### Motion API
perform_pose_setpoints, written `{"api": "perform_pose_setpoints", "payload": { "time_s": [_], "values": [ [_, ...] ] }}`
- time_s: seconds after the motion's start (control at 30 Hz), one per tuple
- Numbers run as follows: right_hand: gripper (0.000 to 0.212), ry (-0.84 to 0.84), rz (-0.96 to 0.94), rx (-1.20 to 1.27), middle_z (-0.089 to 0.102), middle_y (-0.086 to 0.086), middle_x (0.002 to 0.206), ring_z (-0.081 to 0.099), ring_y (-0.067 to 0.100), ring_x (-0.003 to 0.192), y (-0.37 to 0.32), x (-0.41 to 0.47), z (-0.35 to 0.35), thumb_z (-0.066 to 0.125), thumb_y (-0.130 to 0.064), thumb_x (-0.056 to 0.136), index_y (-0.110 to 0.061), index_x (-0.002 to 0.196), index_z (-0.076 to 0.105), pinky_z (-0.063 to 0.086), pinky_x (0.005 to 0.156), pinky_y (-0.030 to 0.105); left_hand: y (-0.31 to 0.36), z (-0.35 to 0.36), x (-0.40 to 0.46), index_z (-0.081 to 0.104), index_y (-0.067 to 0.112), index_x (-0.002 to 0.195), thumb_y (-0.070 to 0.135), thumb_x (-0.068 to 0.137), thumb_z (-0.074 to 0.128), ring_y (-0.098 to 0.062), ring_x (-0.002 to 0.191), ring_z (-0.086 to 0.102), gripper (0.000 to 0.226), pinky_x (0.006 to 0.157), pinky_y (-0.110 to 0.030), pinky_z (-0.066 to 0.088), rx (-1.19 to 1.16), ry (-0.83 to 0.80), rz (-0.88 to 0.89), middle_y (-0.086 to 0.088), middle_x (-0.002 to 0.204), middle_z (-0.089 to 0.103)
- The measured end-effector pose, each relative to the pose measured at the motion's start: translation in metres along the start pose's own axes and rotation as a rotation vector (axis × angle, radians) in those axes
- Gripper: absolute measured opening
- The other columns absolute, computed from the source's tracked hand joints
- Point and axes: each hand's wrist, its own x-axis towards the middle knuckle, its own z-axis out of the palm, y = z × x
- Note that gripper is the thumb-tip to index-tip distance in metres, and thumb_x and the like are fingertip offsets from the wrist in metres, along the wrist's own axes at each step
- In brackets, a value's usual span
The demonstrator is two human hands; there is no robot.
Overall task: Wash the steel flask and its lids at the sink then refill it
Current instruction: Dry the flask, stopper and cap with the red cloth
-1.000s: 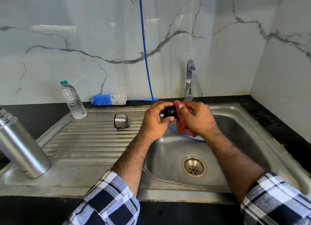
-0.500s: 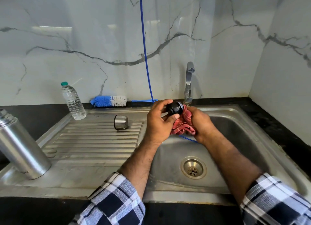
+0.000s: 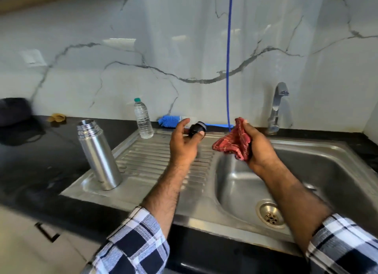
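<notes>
Now the left hand [image 3: 184, 144] hides the steel cup while pinching the black lid [image 3: 196, 128]; the right hand [image 3: 258, 149], holding the red cloth [image 3: 233, 143], has moved apart from it.

Shiny steel flask [image 3: 98, 155], woven cloth [image 3: 233, 144]

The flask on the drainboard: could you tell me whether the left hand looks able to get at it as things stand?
Probably not at once: the left hand already holds the black lid in its fingers. The way itself looks free, since the flask stands open and alone on the drainboard, with nothing between it and the hand.
</notes>
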Motion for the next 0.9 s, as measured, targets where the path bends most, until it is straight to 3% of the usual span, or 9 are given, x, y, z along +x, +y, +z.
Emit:
{"api": "perform_pose_setpoints", "payload": {
  "time_s": [0.07,0.1,0.2,0.27,0.33,0.47,0.53,0.7,0.9],
  "values": [
    [0.054,-0.111,0.044,-0.023,0.076,0.015,0.072,0.073,0.023,0.057,0.015,0.000,0.033,0.049,-0.045,0.109,-0.011,0.079,0.079,0.052,0.048,0.021,0.002,-0.038,0.004,0.078,0.038,0.107,0.033,0.074,0.088,-0.031,0.105,0.076,0.035,0.091,-0.055,0.064,-0.021,0.032,-0.050,0.001,0.109,0.074],
    [0.061,-0.156,0.074,-0.047,0.077,0.016,0.074,0.075,0.024,0.062,0.022,-0.002,0.049,0.049,-0.047,0.108,-0.008,0.074,0.081,0.056,0.055,0.023,0.000,-0.053,0.004,0.078,0.034,0.103,0.026,0.079,0.087,-0.031,0.105,0.076,0.027,0.090,-0.055,0.065,-0.007,0.041,-0.074,0.003,0.105,0.074],
    [0.048,-0.202,0.095,-0.104,0.078,0.026,0.096,0.076,0.038,0.084,0.050,0.002,0.096,0.066,-0.049,0.098,-0.003,0.092,0.078,0.061,0.082,0.044,-0.009,-0.100,0.007,0.076,0.035,0.100,0.023,0.085,0.087,-0.022,0.100,0.076,0.023,0.085,-0.046,0.065,0.147,0.109,-0.109,0.008,0.101,0.075],
    [0.054,-0.149,0.085,-0.146,0.077,0.027,0.108,0.077,0.042,0.090,0.070,0.012,0.114,0.082,-0.050,0.080,-0.004,0.109,0.074,0.062,0.079,0.049,-0.014,-0.119,0.009,0.073,0.031,0.100,0.023,0.081,0.091,-0.012,0.089,0.073,0.027,0.076,-0.030,0.058,0.227,0.177,-0.166,0.007,0.099,0.076],
    [0.060,-0.109,0.077,-0.140,0.077,0.026,0.106,0.077,0.042,0.088,0.084,0.018,0.130,0.086,-0.044,0.075,-0.002,0.115,0.072,0.064,0.074,0.050,-0.015,-0.133,0.010,0.071,0.025,0.093,0.029,0.077,0.094,-0.011,0.082,0.071,0.029,0.065,-0.023,0.050,0.300,0.251,-0.251,0.005,0.095,0.076],
    [0.025,-0.052,0.062,-0.193,0.078,0.018,0.090,0.075,0.032,0.068,0.095,0.020,0.152,0.082,-0.028,0.089,-0.009,0.101,0.070,0.061,0.060,0.039,-0.022,-0.148,0.017,0.072,0.014,0.084,0.053,0.064,0.091,-0.023,0.066,0.077,0.048,0.060,-0.036,0.065,0.432,0.277,-0.438,-0.004,0.072,0.078],
    [0.021,-0.053,0.044,-0.240,0.078,0.015,0.090,0.075,0.031,0.070,0.098,0.021,0.156,0.081,-0.028,0.091,-0.012,0.098,0.070,0.063,0.062,0.040,-0.025,-0.146,0.021,0.075,0.006,0.088,0.045,0.067,0.089,-0.022,0.054,0.076,0.047,0.052,-0.038,0.064,0.424,0.240,-0.488,-0.007,0.064,0.076],
    [0.032,-0.041,0.045,-0.336,0.080,0.013,0.096,0.079,0.033,0.082,0.100,0.024,0.156,0.082,-0.034,0.089,-0.011,0.107,0.071,0.067,0.070,0.045,-0.027,-0.140,0.026,0.077,0.002,0.088,0.036,0.077,0.087,-0.017,0.047,0.073,0.037,0.043,-0.023,0.052,0.458,0.169,-0.508,-0.007,0.061,0.075],
    [0.034,-0.018,0.052,-0.354,0.080,0.017,0.096,0.079,0.039,0.083,0.101,0.027,0.148,0.084,-0.035,0.086,-0.011,0.106,0.071,0.065,0.078,0.059,-0.032,-0.139,0.023,0.074,0.007,0.081,0.050,0.080,0.090,-0.011,0.040,0.065,0.046,0.039,-0.019,0.046,0.530,0.141,-0.509,-0.002,0.056,0.072]
  ]
}}
